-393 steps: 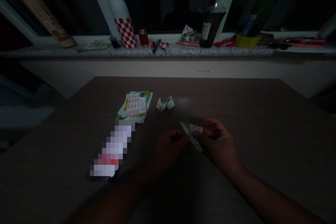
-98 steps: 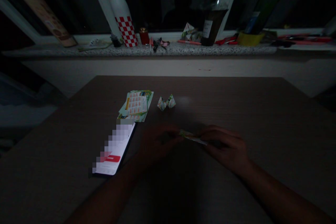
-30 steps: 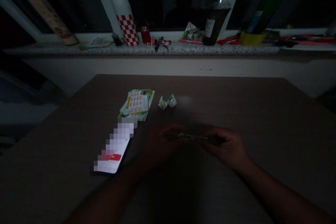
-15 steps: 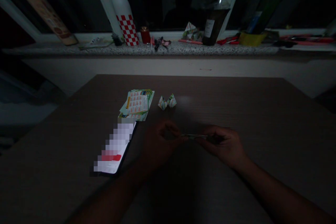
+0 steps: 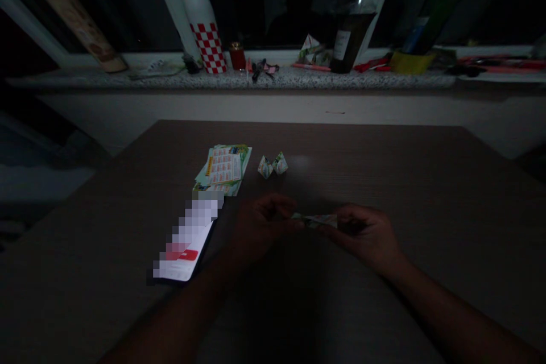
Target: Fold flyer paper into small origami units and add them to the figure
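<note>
A small folded piece of printed paper (image 5: 318, 220) is stretched between my two hands above the table's middle. My left hand (image 5: 264, 227) pinches its left end between thumb and fingers. At the right end, the thumb and fingers of my right hand (image 5: 367, 233) are closed on it. Dim light hides the finer folds. Just beyond my left hand stands a small folded paper figure (image 5: 273, 165) with two pointed parts. A stack of printed leaflets (image 5: 224, 168) lies to its left. Nearer me, left of my left hand, rests a phone (image 5: 187, 242) with its screen lit and partly blurred out.
Behind the brown table (image 5: 405, 165) runs a speckled stone windowsill (image 5: 281, 79). On it stand a white bottle with red checks (image 5: 207, 28), a small red jar (image 5: 236, 56), a dark cup (image 5: 347, 42), a green bottle (image 5: 443, 0) and another folded paper piece (image 5: 311, 50).
The folded paper has tilted so more of its printed face shows. My left fingers have lifted slightly at its end. Everything on the table stays in place.
</note>
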Motion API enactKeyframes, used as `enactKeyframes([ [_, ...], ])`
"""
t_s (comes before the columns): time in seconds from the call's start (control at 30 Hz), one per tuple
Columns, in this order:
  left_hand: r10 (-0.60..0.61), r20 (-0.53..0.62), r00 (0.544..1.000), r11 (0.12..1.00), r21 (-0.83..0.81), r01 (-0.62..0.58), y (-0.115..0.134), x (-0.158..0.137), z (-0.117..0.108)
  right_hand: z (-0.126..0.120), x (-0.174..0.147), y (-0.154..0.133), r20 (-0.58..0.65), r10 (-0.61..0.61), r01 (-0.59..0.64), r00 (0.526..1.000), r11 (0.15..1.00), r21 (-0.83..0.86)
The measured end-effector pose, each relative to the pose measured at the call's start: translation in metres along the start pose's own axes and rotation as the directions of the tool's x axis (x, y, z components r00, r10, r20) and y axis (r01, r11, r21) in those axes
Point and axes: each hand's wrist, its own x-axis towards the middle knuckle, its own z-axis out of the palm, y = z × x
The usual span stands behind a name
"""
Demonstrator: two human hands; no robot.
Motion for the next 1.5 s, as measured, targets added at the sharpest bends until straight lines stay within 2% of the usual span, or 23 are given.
enactKeyframes([
  [0.1, -0.014, 0.037, 0.999, 1.000, -0.002, 0.014, -0.004, 0.001, 0.001, 0.000, -0.001, 0.003, 0.020, 0.022, -0.023, 1.000, 0.999, 0.037],
  [0.3, 0.098, 0.082, 0.992, 0.995, -0.023, -0.096, -0.009, -0.002, 0.004, 0.003, -0.001, 0.000, 0.036, 0.041, -0.047, 0.998, 0.983, 0.178],
  [0.47, 0.171, 0.154, 0.973, 0.985, -0.051, -0.165, -0.016, -0.004, 0.009, 0.004, -0.001, 0.000, 0.098, 0.015, -0.022, 0.995, 0.997, 0.071],
  [0.63, 0.273, 0.206, 0.940, 0.938, 0.160, -0.308, -0.013, -0.006, 0.008, 0.001, -0.002, 0.001, 0.120, 0.067, -0.079, 0.991, 0.992, 0.095],
  [0.73, 0.384, 0.306, 0.871, 0.817, 0.326, -0.475, -0.009, -0.007, 0.003, 0.001, -0.002, 0.000, 0.128, 0.135, -0.155, 0.982, 0.974, 0.163],
  [0.83, 0.503, 0.410, 0.761, 0.625, 0.436, -0.648, -0.008, -0.006, -0.002, 0.000, -0.001, 0.000, 0.172, 0.199, -0.238, 0.965, 0.937, 0.256],
  [0.97, 0.639, 0.458, 0.618, 0.453, 0.425, -0.783, -0.007, -0.005, -0.005, 0.000, 0.000, 0.000, 0.271, 0.277, -0.365, 0.922, 0.855, 0.368],
  [1.03, 0.658, 0.474, 0.586, 0.424, 0.410, -0.808, -0.005, -0.006, -0.005, 0.000, 0.001, 0.000, 0.297, 0.299, -0.402, 0.907, 0.824, 0.398],
  [1.1, 0.629, 0.477, 0.614, 0.469, 0.397, -0.789, -0.003, -0.006, -0.004, 0.000, 0.001, 0.000, 0.307, 0.305, -0.413, 0.902, 0.817, 0.402],
  [1.17, 0.569, 0.429, 0.701, 0.600, 0.366, -0.711, -0.001, -0.007, -0.003, 0.000, 0.001, 0.000, 0.306, 0.304, -0.409, 0.902, 0.828, 0.384],
  [1.27, 0.391, 0.329, 0.860, 0.827, 0.285, -0.485, 0.000, -0.007, -0.001, 0.001, 0.000, 0.001, 0.281, 0.292, -0.379, 0.914, 0.861, 0.340],
  [1.33, 0.226, 0.298, 0.928, 0.924, 0.236, -0.301, -0.001, -0.006, 0.000, 0.001, 0.000, 0.002, 0.258, 0.268, -0.341, 0.928, 0.891, 0.300],
  [1.4, 0.059, 0.300, 0.952, 0.966, 0.222, -0.130, -0.003, -0.002, 0.000, 0.001, -0.001, 0.003, 0.236, 0.235, -0.290, 0.943, 0.928, 0.234],
  [1.5, -0.113, 0.318, 0.941, 0.972, 0.234, 0.038, -0.007, 0.002, -0.002, 0.000, -0.002, 0.002, 0.224, 0.164, -0.190, 0.961, 0.976, 0.103],
])
